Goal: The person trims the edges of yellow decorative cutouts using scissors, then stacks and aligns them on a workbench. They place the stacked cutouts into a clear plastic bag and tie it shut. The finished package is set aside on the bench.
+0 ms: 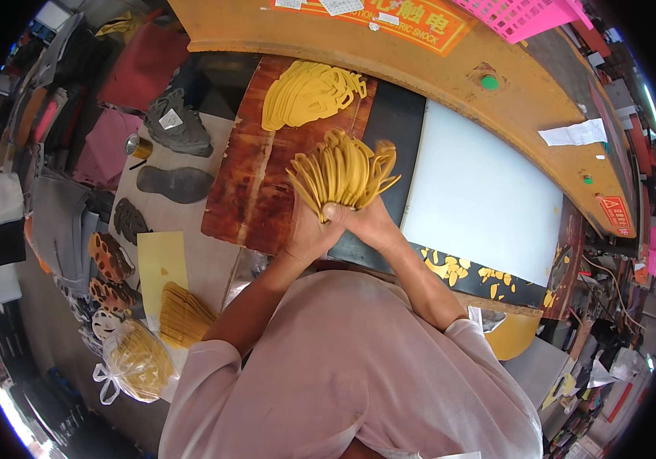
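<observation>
While my left hand (311, 233) and right hand (368, 223) clamp their fingers round the base of the yellow bundle (343, 170), fanned above the red-brown surface (238, 187), I'd call it light, flexible, likely to slide apart; best hold: low, across every layer.

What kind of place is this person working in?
Probably a workshop that makes shoe parts: there's a big orange machine, a dark shoe sole, and a bundle of yellow cut-outs held in the left hand and right hand.

Both forearms (261, 300) angle inward to where left hand (313, 233) and right hand (368, 224) meet, fingers (334, 212) gripping.
</observation>
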`<action>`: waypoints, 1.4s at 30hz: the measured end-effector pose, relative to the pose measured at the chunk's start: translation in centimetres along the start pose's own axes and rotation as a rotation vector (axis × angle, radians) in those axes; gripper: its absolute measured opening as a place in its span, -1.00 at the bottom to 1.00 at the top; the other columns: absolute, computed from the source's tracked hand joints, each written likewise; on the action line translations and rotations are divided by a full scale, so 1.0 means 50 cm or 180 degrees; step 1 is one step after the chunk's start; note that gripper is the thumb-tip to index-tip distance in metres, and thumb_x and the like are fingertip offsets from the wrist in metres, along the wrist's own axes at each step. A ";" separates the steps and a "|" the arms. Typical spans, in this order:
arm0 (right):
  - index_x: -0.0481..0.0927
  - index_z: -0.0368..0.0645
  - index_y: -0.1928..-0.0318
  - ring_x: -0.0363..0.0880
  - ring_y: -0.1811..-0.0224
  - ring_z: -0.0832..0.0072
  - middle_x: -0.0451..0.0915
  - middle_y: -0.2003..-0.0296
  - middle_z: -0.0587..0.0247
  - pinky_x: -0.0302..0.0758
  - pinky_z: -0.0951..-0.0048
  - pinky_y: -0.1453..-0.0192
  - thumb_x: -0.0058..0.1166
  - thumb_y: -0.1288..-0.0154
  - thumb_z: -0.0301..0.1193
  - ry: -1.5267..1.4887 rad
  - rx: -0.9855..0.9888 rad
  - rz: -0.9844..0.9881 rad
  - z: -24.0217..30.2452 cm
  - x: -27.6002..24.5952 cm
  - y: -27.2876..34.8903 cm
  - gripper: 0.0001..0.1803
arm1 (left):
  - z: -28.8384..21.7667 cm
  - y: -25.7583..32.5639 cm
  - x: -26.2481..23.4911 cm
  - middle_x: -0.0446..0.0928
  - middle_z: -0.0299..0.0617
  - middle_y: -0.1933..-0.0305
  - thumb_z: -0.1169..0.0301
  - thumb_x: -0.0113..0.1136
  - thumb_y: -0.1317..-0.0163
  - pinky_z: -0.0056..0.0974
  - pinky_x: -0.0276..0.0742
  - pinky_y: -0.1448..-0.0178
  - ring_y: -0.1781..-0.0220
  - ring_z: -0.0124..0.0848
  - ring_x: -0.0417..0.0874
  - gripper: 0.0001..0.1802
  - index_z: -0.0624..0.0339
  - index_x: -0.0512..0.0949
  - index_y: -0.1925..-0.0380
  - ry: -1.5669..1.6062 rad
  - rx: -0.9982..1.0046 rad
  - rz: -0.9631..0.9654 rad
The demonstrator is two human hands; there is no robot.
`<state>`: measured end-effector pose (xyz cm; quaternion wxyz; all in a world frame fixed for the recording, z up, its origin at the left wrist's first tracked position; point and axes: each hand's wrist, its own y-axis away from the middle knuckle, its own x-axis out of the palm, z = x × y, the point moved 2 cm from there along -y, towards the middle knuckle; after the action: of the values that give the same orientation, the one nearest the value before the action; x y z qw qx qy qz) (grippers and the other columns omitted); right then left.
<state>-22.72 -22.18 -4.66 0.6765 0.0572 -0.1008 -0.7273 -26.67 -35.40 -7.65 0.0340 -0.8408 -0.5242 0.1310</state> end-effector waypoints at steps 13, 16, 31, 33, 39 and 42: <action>0.34 -0.33 -0.54 0.48 -0.45 0.19 0.55 -0.34 -0.09 0.49 0.24 -0.46 0.33 -0.27 0.35 0.0558 0.0650 0.0488 0.050 0.000 -0.041 0.16 | -0.025 -0.025 -0.026 0.56 0.04 -0.19 0.37 0.43 -0.26 -0.06 0.54 -0.29 -0.23 -0.21 0.61 -0.39 0.33 0.46 -0.26 0.0206 -0.0588 -0.0169; 0.36 -0.31 -0.54 0.49 -0.45 0.15 0.55 -0.35 -0.12 0.63 0.20 -0.27 0.27 -0.21 0.47 0.0675 0.1139 0.1169 0.096 -0.039 -0.043 0.24 | -0.047 -0.030 -0.044 0.64 -0.07 -0.13 0.33 0.33 -0.38 -0.16 0.59 -0.24 -0.15 -0.32 0.66 -0.46 0.31 0.49 -0.29 0.0628 -0.0699 0.0163; 0.23 -0.19 -0.62 0.57 -0.41 0.04 0.51 -0.39 -0.22 0.76 0.07 -0.21 0.03 -0.42 0.42 0.1243 0.1622 0.0901 -0.062 -0.061 -0.131 0.10 | 0.140 0.025 -0.020 0.59 -0.04 -0.27 0.22 0.12 -0.62 -0.15 0.50 -0.38 -0.27 -0.30 0.61 -0.47 0.29 0.41 -0.42 0.0771 -0.1197 -0.0448; 0.45 -0.27 -0.47 0.66 -0.30 0.05 0.61 -0.29 -0.20 0.75 0.10 -0.15 0.00 -0.45 0.41 0.0989 0.1625 0.0760 -0.060 -0.046 -0.139 0.01 | 0.126 -0.005 -0.017 0.56 0.02 -0.30 0.18 0.04 -0.66 -0.14 0.48 -0.41 -0.31 -0.26 0.58 -0.46 0.29 0.37 -0.45 0.0992 -0.1624 -0.0486; 0.59 -0.39 -0.27 0.66 -0.23 -0.14 0.62 -0.19 -0.35 0.60 0.10 -0.22 0.10 -0.43 0.38 0.1950 0.0784 0.0642 0.064 -0.033 -0.065 -0.03 | -0.032 -0.004 -0.018 0.42 0.12 -0.45 0.19 -0.15 -0.70 -0.12 0.37 -0.51 -0.43 -0.17 0.48 -0.37 0.42 0.17 -0.56 0.0871 -0.0749 -0.0965; 0.42 -0.43 -0.43 0.63 -0.24 -0.20 0.60 -0.19 -0.42 0.55 0.08 -0.31 0.31 -0.35 0.25 0.1563 -0.0625 0.0511 0.128 -0.035 0.000 0.03 | -0.062 0.033 -0.041 0.29 0.23 -0.55 0.24 -0.06 -0.60 0.01 0.19 -0.63 -0.57 0.02 0.35 -0.26 0.49 0.05 -0.60 0.0572 -0.0011 -0.0758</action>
<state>-23.98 -20.01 1.48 0.7385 0.1578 0.1329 -0.6419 -25.29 -37.69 -4.62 0.0946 -0.7811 -0.6152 0.0493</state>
